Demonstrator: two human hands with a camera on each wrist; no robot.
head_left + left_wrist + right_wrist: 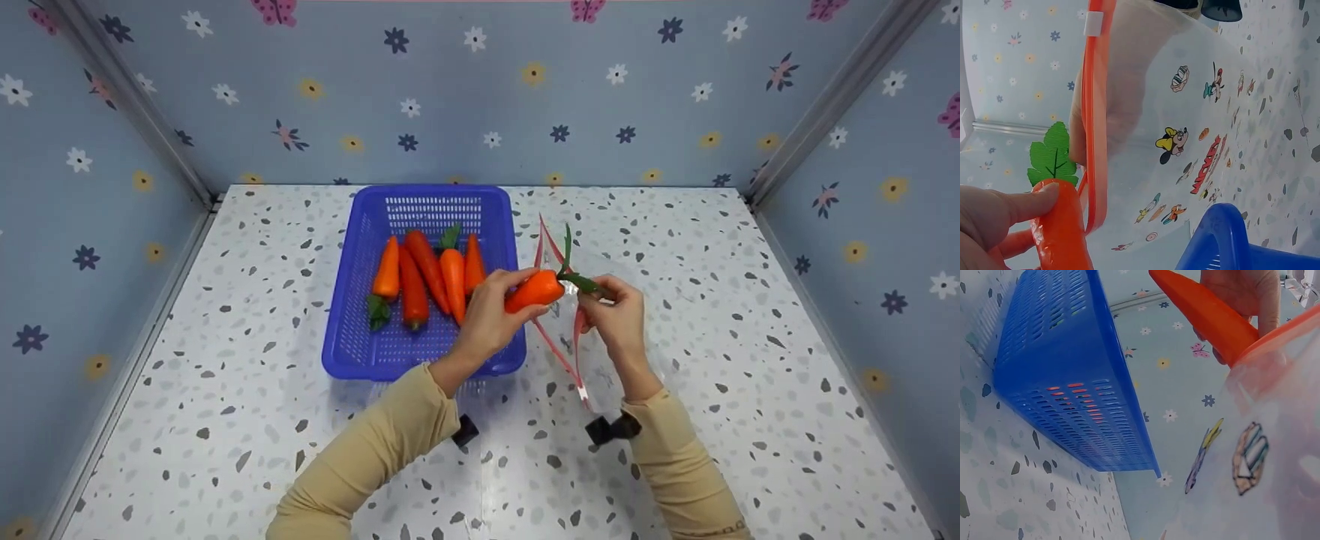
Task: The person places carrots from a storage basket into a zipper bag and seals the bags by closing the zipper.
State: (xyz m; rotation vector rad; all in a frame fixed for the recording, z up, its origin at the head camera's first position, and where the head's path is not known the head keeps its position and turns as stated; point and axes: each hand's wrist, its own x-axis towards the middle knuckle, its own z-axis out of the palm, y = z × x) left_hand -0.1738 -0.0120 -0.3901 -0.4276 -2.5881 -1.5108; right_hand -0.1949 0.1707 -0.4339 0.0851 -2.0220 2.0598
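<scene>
In the head view, my left hand [486, 313] grips an orange toy carrot [536, 291] between thumb and fingers. Its green leafy top points right, over the mouth of a clear zip bag [1174, 169] printed with cartoon figures. The bag's red zip edge [555, 347] stands parted. On the far side of that mouth, my right hand [619, 319] pinches the edge, its fingertips close to the carrot's leaves. Through the clear plastic, the left wrist view shows part of the right hand. The right wrist view shows the carrot's tapered end beside the fingers.
A blue perforated basket [335, 300] stands left of the bag, under the left forearm's reach. Several orange and red toy carrots [426, 274] lie in it, some with green leaves. Flower-patterned walls [480, 90] enclose the speckled tabletop [247, 300] at the back and sides.
</scene>
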